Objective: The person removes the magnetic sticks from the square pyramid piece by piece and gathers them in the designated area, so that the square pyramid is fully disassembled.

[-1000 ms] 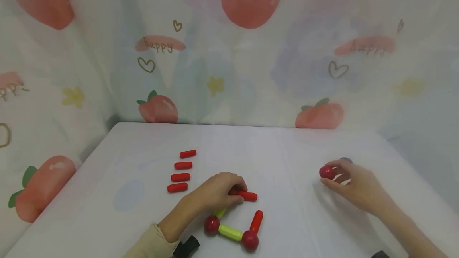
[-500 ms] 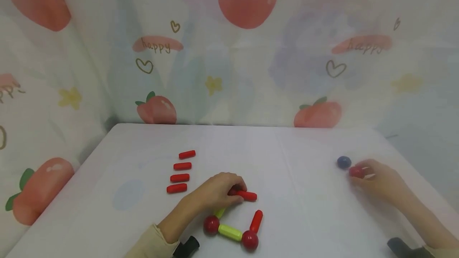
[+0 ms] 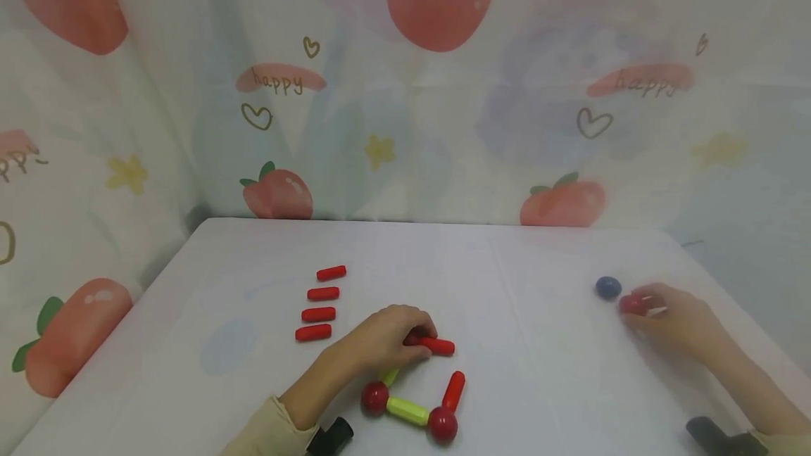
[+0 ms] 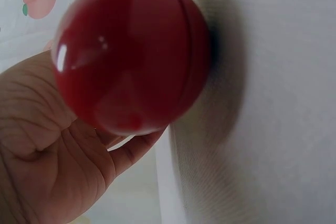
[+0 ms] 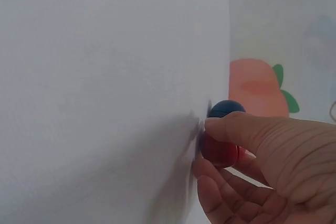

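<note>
My left hand grips a red stick low over the table; whatever joins its left end is hidden under the fingers. Below it, two red balls are linked by a yellow-green stick. A second red stick rises from the right ball, and part of another yellow-green stick leaves the left one. That left red ball fills much of the left wrist view. At the right, my right hand pinches a loose red ball at the tabletop, beside a blue ball.
Several red sticks lie in a column on the white table, left of my left hand. A patterned cloth hangs behind the table and along its sides. Dark wrist devices show at the lower edge.
My right hand has carried the red ball rightward and down to beside the blue ball, which is now uncovered. It has barely moved in the last half second. My left hand stays put.
</note>
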The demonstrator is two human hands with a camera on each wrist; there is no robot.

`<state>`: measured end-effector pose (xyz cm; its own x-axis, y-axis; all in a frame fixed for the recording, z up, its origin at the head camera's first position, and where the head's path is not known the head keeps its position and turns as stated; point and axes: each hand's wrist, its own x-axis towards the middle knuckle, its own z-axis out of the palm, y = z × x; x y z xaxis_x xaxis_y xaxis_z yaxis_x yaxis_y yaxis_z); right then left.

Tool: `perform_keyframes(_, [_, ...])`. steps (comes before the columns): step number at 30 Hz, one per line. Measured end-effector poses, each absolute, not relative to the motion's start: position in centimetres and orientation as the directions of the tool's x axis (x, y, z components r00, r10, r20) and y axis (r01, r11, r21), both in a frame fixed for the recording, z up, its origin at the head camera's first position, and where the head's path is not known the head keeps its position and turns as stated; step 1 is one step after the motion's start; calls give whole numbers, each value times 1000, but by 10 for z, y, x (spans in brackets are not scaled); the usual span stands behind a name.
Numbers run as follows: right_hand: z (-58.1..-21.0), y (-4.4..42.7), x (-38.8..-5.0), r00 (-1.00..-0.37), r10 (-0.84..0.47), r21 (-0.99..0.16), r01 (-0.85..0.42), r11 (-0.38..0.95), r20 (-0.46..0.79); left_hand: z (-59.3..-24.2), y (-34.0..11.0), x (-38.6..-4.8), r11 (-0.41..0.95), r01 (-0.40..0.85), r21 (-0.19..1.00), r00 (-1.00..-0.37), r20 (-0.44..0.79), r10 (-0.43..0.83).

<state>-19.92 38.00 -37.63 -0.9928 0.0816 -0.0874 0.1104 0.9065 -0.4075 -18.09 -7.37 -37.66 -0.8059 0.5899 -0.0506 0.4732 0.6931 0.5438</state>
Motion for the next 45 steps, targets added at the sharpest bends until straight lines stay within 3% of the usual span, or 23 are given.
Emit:
perform_keyframes(10, [-361, 377, -185, -996, 84, -363, 85, 928, -19, -376, -73, -182, 690, 481, 540, -799, -54, 599])
perform_keyframes(17, [-346, 327, -164, -993, 44, -368, 0, 930, 111, -374, -74, -182, 684, 492, 539, -797, -38, 603])
perform_keyframes(21, [-353, 287, -145, -969, -80, -389, -168, 906, 233, -375, -74, -183, 667, 482, 568, -802, -20, 597])
perform_keyframes(24, [-362, 258, -129, -916, -181, -389, -323, 863, 358, -377, -74, -184, 656, 471, 590, -807, -13, 591])
perform_keyframes(28, [-365, 223, -111, -926, -219, -429, -340, 837, 306, -380, -73, -182, 651, 475, 592, -806, -5, 592])
perform_keyframes(32, [-366, 197, -100, -949, -279, -498, -316, 807, 151, -380, -72, -181, 651, 478, 589, -807, 2, 591])
perform_keyframes(39, [-373, 160, -91, -831, -556, -651, -407, 641, -29, -376, -70, -178, 622, 447, 643, -823, 22, 568])
perform_keyframes(45, [-377, 145, -91, -774, -631, -602, -481, 638, -49, -372, -70, -177, 601, 447, 662, -835, 69, 546])
